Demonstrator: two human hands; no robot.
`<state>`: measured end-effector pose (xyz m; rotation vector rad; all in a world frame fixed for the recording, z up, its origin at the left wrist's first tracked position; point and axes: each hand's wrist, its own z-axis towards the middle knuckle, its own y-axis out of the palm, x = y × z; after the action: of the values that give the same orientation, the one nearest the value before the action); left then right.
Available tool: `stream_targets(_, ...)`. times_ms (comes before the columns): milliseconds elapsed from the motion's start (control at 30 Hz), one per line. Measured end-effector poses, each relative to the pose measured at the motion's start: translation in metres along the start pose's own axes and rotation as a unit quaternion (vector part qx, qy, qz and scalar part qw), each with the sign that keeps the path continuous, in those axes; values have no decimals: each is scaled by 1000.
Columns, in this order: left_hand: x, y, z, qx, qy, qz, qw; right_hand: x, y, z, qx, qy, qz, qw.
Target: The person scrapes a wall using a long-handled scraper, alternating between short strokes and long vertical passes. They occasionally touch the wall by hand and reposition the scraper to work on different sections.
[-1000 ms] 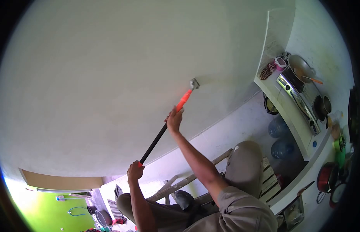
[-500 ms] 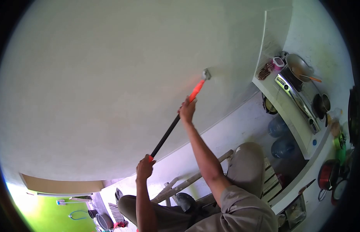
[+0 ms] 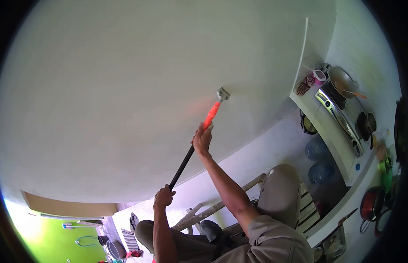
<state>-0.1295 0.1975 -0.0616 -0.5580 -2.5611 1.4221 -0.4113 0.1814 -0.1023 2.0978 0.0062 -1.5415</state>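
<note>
A black extension pole with an orange upper section slants up and to the right in front of me. At its top a small grey head rests against the pale wall, or appears to; its exact kind is too small to tell. My right hand is wrapped round the pole just below the orange section. Lower down, my left hand is closed round the pole's bottom end. Palms and some fingers are hidden by the grip.
A wooden ladder-like frame is beneath my legs. To the right, a counter bears a gas stove and a wok. Large blue water bottles stand under it. A bucket is far below left.
The pole's head has moved down and left along the wall. Both hands still hold the pole; my right hand has shifted down-left, and my left hand is slightly lower.
</note>
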Motion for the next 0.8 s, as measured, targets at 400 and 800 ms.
stream_targets(400,-46,18,12,17,-66,1,998,15,28,-34,-37,21,33,999)
stream_targets(800,56,1,15,185,184,-155,953,-33,-35,86,49,-37,43,997)
